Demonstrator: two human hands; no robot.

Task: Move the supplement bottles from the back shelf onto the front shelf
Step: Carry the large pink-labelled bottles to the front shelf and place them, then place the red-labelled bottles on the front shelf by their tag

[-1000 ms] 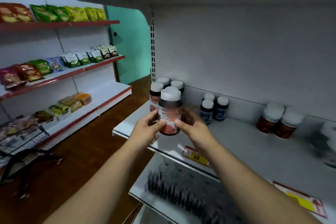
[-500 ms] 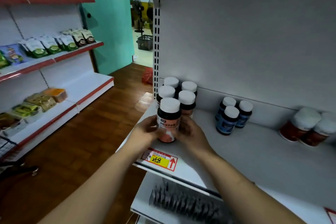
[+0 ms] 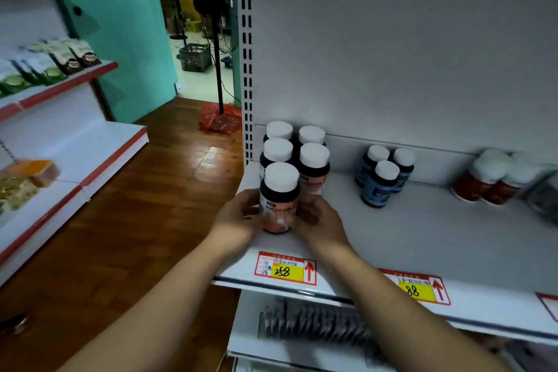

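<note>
The supplement bottle [image 3: 279, 199], dark with a white cap and a pink label, stands upright with its long axis vertical. It is at the near left corner of the shelf [image 3: 407, 238], and its base is at the shelf surface, though I cannot tell whether its full weight is down. The left hand [image 3: 238, 219] cups its left side and the right hand [image 3: 317, 220] its right, with the fingers of both curled round the lower body, so the bottle sits squarely between the hands and neither is nearer.

Just behind it, farther in and touching or nearly so, four matching bottles [image 3: 314, 160] stand in two rows against the back panel. The held bottle heads the left-hand row, and the spot to its right looks free. Letting go likely calls for each hand to draw out sideways and toward the near edge without tipping the bottle.

A price tag [image 3: 285, 268] marks the shelf lip directly below. Blue-labelled bottles [image 3: 382, 181] stand well apart to the right, and red-brown bottles [image 3: 489, 181] farther right.
</note>
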